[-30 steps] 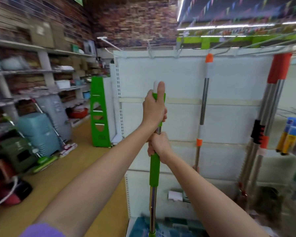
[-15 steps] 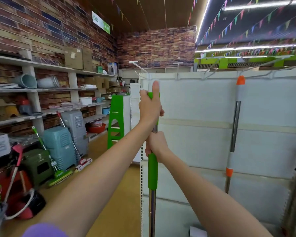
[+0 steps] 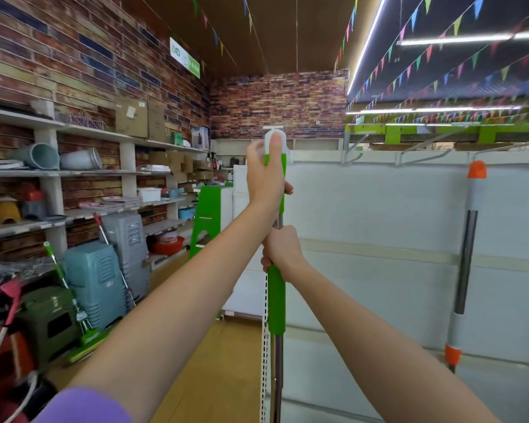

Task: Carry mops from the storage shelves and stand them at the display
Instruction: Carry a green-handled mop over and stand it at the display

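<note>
Nearly there: the green mop (image 3: pixel 276 300) was upright at the white display panel (image 3: pixel 379 209), not yet let go.
One orange-tipped mop (image 3: pixel 466 257) already stood there, right of it; the left hand (image 3: pixel 266 175) wrapped the handle's top with thumb on the white cap, the right hand (image 3: pixel 280 250) gripped directly below.

Brick-patterned walls (image 3: pixel 275 105) are seen at the left and far end, with a green-and-white sign (image 3: pixel 184 57) mounted high up. Coloured bunting (image 3: pixel 425 53) is strung under the ceiling. Two grey-blue ribbed plastic units (image 3: pixel 95 282) are stood on the wooden floor (image 3: pixel 214 377) — a dark green one (image 3: pixel 48 319) just beside them.
</note>
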`<state>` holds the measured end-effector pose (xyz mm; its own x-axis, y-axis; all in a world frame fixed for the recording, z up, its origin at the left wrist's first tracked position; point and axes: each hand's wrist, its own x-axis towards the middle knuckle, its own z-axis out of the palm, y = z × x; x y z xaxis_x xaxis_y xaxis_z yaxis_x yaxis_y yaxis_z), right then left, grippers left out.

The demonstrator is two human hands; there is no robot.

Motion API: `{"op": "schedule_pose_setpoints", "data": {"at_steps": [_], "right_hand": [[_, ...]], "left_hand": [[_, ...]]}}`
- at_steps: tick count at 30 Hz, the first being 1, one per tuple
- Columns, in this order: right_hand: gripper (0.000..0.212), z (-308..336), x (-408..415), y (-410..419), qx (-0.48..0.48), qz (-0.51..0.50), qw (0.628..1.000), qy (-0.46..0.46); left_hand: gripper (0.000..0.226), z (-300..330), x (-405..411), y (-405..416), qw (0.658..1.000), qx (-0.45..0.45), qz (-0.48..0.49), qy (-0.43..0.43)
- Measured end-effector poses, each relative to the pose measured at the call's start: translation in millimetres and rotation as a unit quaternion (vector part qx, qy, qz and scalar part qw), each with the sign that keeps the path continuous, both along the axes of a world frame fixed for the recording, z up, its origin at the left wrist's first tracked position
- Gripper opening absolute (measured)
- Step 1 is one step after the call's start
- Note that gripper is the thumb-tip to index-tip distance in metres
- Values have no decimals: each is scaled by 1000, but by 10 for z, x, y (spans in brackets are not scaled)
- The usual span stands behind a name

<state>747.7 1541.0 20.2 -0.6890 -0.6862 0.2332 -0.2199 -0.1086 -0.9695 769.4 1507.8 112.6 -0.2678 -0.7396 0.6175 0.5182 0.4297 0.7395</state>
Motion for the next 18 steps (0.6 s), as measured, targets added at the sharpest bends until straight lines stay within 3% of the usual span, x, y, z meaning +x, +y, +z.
{"op": "schedule_pose_setpoints", "data": {"at_steps": [9, 14, 18], "right_hand": [[3, 27, -146, -487, 39, -17, 999, -10], [5, -77, -176, -604, 35, -32, 999, -26], [8, -101, -162, -602, 24, -37, 999, -32]], "left_hand": [[30, -10, -147, -506, 999, -28, -14, -25], [35, -95, -210, -644, 998, -37, -30, -52], [35, -129, -243, -657, 999, -43, -17, -25]]}}
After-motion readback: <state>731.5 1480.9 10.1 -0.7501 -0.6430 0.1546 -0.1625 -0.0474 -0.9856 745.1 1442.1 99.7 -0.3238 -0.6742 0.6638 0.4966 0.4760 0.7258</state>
